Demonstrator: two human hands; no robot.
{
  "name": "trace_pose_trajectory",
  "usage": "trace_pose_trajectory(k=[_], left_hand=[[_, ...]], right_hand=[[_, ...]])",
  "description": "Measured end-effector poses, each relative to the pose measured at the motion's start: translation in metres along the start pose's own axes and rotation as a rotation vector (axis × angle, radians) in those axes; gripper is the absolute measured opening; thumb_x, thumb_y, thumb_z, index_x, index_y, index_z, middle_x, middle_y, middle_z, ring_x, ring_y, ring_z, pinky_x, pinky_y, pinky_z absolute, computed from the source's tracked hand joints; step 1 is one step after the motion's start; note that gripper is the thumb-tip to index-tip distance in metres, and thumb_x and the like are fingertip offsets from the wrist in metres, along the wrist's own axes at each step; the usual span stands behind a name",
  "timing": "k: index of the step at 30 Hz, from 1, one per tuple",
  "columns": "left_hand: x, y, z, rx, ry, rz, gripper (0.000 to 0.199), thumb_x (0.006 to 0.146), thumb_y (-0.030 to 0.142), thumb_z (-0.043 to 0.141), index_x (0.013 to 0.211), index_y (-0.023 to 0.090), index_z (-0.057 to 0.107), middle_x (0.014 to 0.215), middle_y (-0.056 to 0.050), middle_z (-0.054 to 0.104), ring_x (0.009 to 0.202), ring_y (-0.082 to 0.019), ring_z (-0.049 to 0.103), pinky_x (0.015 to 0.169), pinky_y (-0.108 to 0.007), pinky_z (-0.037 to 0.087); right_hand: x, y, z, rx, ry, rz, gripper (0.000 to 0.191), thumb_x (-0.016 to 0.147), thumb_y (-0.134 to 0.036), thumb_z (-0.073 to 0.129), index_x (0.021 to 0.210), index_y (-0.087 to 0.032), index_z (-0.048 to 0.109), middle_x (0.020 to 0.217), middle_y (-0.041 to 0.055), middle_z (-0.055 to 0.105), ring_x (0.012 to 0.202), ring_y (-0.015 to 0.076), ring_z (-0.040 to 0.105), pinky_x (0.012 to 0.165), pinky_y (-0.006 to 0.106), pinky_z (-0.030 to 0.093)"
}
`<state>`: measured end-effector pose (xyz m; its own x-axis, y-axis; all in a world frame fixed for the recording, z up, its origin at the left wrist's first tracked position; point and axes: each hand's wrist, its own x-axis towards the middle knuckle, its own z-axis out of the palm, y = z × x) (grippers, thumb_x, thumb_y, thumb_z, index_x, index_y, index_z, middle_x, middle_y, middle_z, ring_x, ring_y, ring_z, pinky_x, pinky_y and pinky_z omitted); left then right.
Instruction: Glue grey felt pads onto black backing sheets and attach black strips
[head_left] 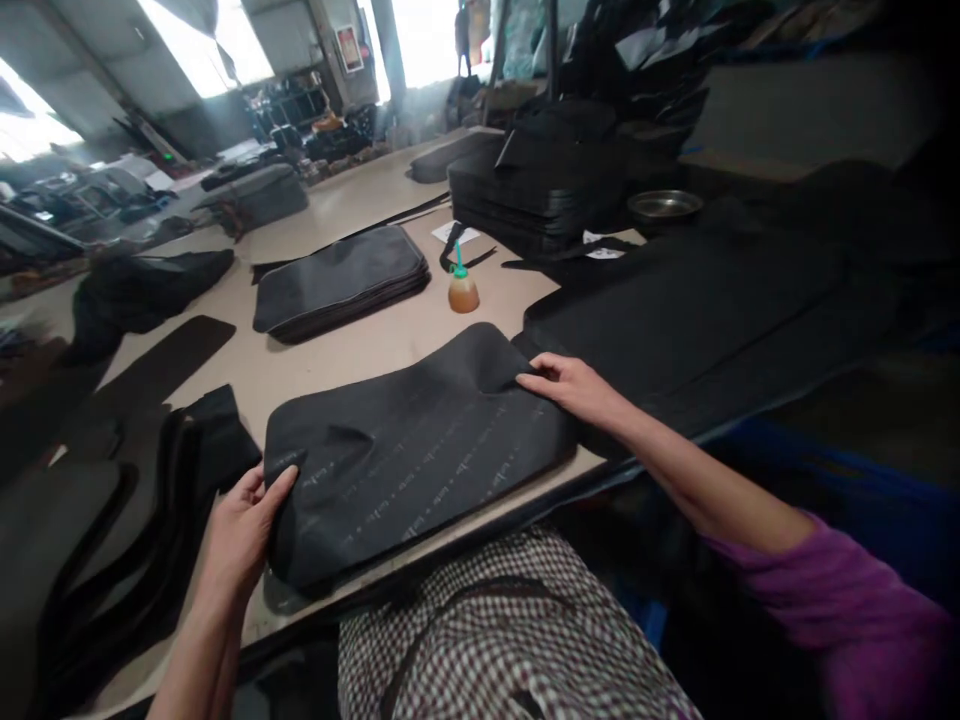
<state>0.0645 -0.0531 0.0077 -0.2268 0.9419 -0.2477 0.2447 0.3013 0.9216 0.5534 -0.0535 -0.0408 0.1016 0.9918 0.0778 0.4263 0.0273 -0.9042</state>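
Note:
A black, round-cornered sheet panel [427, 450] with rows of faint pale print lies before me at the table's front edge, its surface buckled near both ends. My left hand [244, 525] grips its left edge, thumb on top and fingers beneath. On the upper right edge, my right hand [566, 385] pinches the panel between thumb and fingers. Whether other panels lie under it, I cannot tell. Just beyond stands a small oil bottle [463, 293] with amber liquid and a green spout.
Behind the panel sits a stack of similar black panels [341, 280]. A taller black stack [517, 195] stands farther back, near a round metal dish [665, 206]. Black sheet material [712, 330] covers the right side. Curved black strips [161, 520] lie at left on the tan table [375, 345].

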Motion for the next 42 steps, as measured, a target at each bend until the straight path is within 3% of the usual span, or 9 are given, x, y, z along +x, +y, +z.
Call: trace_pose_trajectory(k=[4,9,15,19,26,33,42], left_hand=[[-0.002,-0.025,-0.038,0.153,0.072,0.073,0.058,0.071,0.058,0.082,0.114,0.02,0.072,0.093,-0.004,0.076,0.08,-0.02,0.07,0.07,-0.027,0.056],[0.008,-0.05,-0.052,0.376,0.106,0.148,0.06,0.07,0.068,0.076,0.103,0.017,0.075,0.082,-0.004,0.072,0.076,-0.022,0.065,0.065,-0.028,0.051],[0.016,-0.063,-0.052,0.434,0.206,0.174,0.059,0.072,0.066,0.076,0.106,0.018,0.071,0.074,0.002,0.061,0.067,-0.016,0.055,0.06,-0.024,0.041],[0.011,-0.059,-0.046,0.369,0.184,0.225,0.057,0.073,0.061,0.078,0.107,0.016,0.068,0.07,0.005,0.054,0.064,-0.013,0.049,0.061,-0.022,0.038],[-0.002,-0.051,-0.039,0.337,0.202,0.272,0.045,0.08,0.059,0.073,0.097,0.017,0.067,0.082,-0.001,0.066,0.075,-0.016,0.058,0.069,-0.023,0.044],[-0.013,-0.047,-0.041,0.302,0.287,0.312,0.048,0.079,0.059,0.076,0.103,0.018,0.069,0.088,-0.002,0.067,0.079,-0.017,0.059,0.074,-0.024,0.048],[-0.014,-0.041,-0.041,0.287,0.347,0.342,0.045,0.081,0.055,0.077,0.107,0.02,0.069,0.087,0.001,0.064,0.075,-0.013,0.056,0.068,-0.021,0.044]], right_hand=[[0.008,0.006,0.044,-0.195,0.026,-0.224,0.03,0.093,-0.047,0.061,0.076,-0.023,0.062,0.106,0.0048,0.065,0.092,0.023,0.06,0.083,0.038,0.048],[0.006,0.011,0.064,-0.342,0.114,-0.276,0.022,0.091,-0.039,0.061,0.076,-0.024,0.054,0.119,0.0083,0.063,0.112,0.0295,0.055,0.097,0.047,0.046],[-0.001,0.012,0.065,-0.354,0.17,-0.249,0.026,0.088,-0.039,0.066,0.072,-0.024,0.051,0.121,0.0082,0.062,0.113,0.0303,0.055,0.098,0.049,0.046],[-0.002,0.016,0.064,-0.332,0.202,-0.25,0.028,0.086,-0.041,0.069,0.071,-0.024,0.053,0.12,0.0072,0.063,0.112,0.0304,0.057,0.097,0.048,0.047],[-0.001,0.021,0.066,-0.164,0.241,-0.271,0.024,0.088,-0.043,0.071,0.077,-0.025,0.06,0.118,0.0058,0.065,0.11,0.0281,0.061,0.098,0.044,0.048],[-0.005,0.011,0.066,0.003,0.28,-0.211,0.026,0.089,-0.043,0.07,0.075,-0.024,0.06,0.117,0.0039,0.064,0.088,0.0202,0.06,0.084,0.036,0.05],[-0.007,0.004,0.063,0.103,0.314,-0.157,0.029,0.087,-0.046,0.07,0.073,-0.024,0.058,0.117,0.0039,0.064,0.092,0.0208,0.06,0.082,0.035,0.051]])
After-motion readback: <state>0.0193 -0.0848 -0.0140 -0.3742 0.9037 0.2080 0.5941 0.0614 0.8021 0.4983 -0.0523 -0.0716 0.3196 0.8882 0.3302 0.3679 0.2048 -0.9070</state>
